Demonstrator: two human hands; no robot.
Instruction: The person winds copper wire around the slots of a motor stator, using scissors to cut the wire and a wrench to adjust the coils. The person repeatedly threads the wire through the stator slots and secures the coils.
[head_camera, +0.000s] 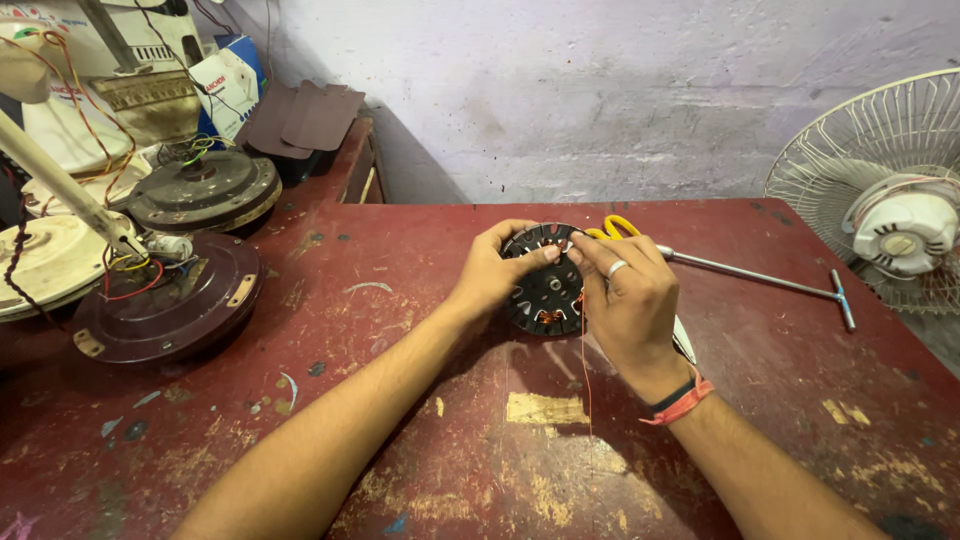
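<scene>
Where the tabletop starts on the left, round fan parts sit in a group. A dark red motor cover lies flat, smooth and shiny, with red and yellow wires curling over its top. Behind it is a second motor, dull brown and dusty. A cream fan body peeks in at the edge, and a pale rod leans across it. Flat brown blades lean on a box farther back.

In the middle, the left hand grips the left edge of a stator, thumb on top. The stator is a black metal ring with slots, standing tilted on the tabletop near the far side. A bit of copper coil shows at its bottom. The right hand is closed on its right edge, fingers pinched at the top rim. That hand wears a silver ring and a red band on the wrist. A thin red wire hangs down from the stator.

Yellow scissors poke out behind the right hand. A long steel T-bar tool lies just right of them. At the far right stands a white fan with a wire cage.

The tabletop is red paint, worn and chipped, with yellow patches. The wall is pale and rough.
</scene>
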